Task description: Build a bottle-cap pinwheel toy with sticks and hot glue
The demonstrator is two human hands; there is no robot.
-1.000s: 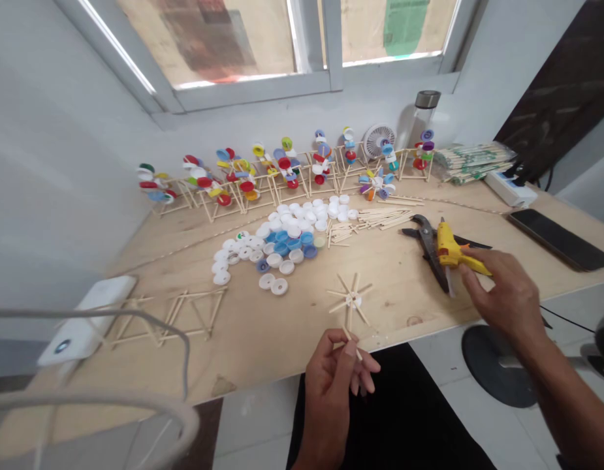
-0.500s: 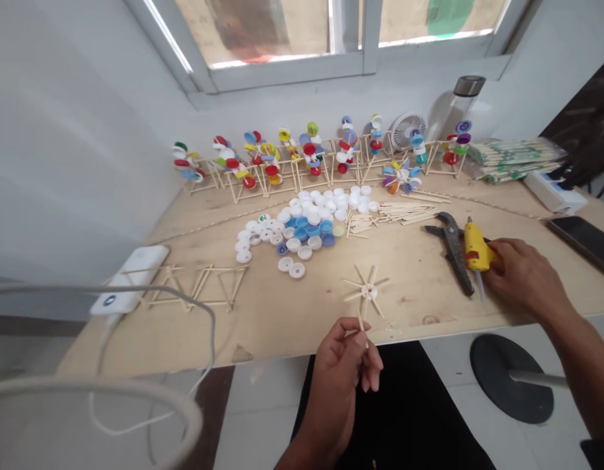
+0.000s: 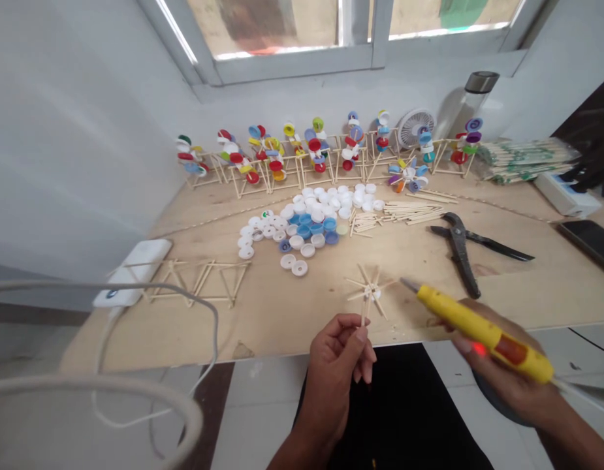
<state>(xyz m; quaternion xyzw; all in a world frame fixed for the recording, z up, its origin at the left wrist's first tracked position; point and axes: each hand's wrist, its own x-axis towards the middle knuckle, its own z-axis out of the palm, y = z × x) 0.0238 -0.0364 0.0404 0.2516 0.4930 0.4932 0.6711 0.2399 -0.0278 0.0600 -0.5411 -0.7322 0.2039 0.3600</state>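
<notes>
My left hand (image 3: 338, 365) is closed at the table's front edge, with a thin wooden stick (image 3: 364, 314) pinched between thumb and fingers. The upper end of this stick reaches toward a spoked wheel of sticks around a white bottle cap (image 3: 372, 293), lying flat on the wood. Whether the stick touches the wheel I cannot tell. A yellow hot glue gun (image 3: 468, 321) with a glowing red light is gripped in my right hand (image 3: 507, 365). Its nozzle points left, close to the wheel's right-hand spoke.
Pliers (image 3: 459, 251) lie behind the glue gun. White and blue bottle caps (image 3: 309, 225) and loose sticks (image 3: 412, 212) cover mid-table. Cap wheels on stick frames (image 3: 253, 176) line the back. A stick frame (image 3: 198, 281), white power bank (image 3: 135, 271) and cable (image 3: 213, 326) are left; a phone (image 3: 590, 243) is right.
My right hand has lifted the glue gun off the table beside the pliers and swung it left, nozzle toward the wheel. The stick in my left hand has come nearer upright.
</notes>
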